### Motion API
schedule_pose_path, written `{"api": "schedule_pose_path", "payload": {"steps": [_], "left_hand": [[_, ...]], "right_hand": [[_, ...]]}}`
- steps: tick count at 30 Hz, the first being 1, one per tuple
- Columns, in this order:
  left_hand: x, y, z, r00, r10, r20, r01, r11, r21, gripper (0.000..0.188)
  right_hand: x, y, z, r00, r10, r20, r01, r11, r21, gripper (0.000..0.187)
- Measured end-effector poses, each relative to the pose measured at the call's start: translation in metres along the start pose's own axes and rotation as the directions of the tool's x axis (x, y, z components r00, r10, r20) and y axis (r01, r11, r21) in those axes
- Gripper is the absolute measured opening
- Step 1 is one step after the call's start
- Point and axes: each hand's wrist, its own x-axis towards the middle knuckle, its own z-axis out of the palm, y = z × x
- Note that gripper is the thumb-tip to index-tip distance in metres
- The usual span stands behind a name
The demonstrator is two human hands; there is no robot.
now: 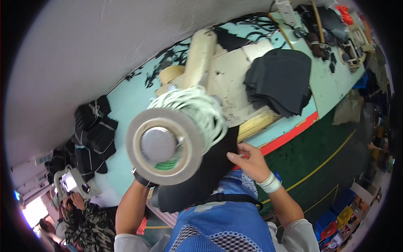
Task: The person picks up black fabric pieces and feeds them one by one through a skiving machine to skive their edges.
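Note:
My right hand (251,163), with a pale band wrapped round its wrist, pinches the right edge of a black fabric piece (216,161) between thumb and fingers. The fabric hangs over the table's near edge toward my lap. My left forearm (132,206), with a dark watch strap, reaches up behind a large pale ring-shaped part (134,143) with a metal knob in its middle. That part hides my left hand and its fingers. A bundle of white cord (195,105) is looped behind the ring. A cream machine arm (199,59) rises beyond it.
A stack of dark grey cut pieces (279,80) lies on the board at right. Tied black bundles (95,134) sit at left, and black scraps (168,63) along the wall. Red edging (289,134) lines the table. Another person in camouflage (88,222) works at lower left.

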Motion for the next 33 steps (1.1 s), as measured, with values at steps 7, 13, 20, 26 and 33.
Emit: {"api": "schedule_pose_path", "payload": {"steps": [7,13,20,26,33], "left_hand": [[-0.002,0.010,0.006,0.986,0.165,0.032,-0.168,0.969,0.179,0.034],[0.012,0.017,0.011,0.981,0.180,0.072,-0.193,0.937,0.292,0.034],[0.015,0.014,0.016,0.967,0.223,0.122,-0.239,0.963,0.129,0.036],[0.001,0.025,0.004,0.983,0.113,0.144,-0.123,0.990,0.065,0.037],[0.028,0.060,0.028,0.975,0.113,0.192,-0.112,0.994,-0.017,0.038]], "right_hand": [[-0.062,-0.109,-0.057,0.631,-0.556,-0.541,0.244,0.805,-0.542,0.013],[-0.015,-0.098,-0.053,0.641,-0.761,-0.103,0.367,0.422,-0.829,0.023],[-0.012,0.005,-0.007,0.989,0.145,0.025,-0.139,0.870,0.473,0.027],[-0.067,-0.098,-0.070,0.296,-0.712,-0.636,0.209,0.698,-0.685,0.020],[-0.016,-0.062,-0.045,0.785,-0.611,-0.108,0.392,0.624,-0.676,0.019]]}}
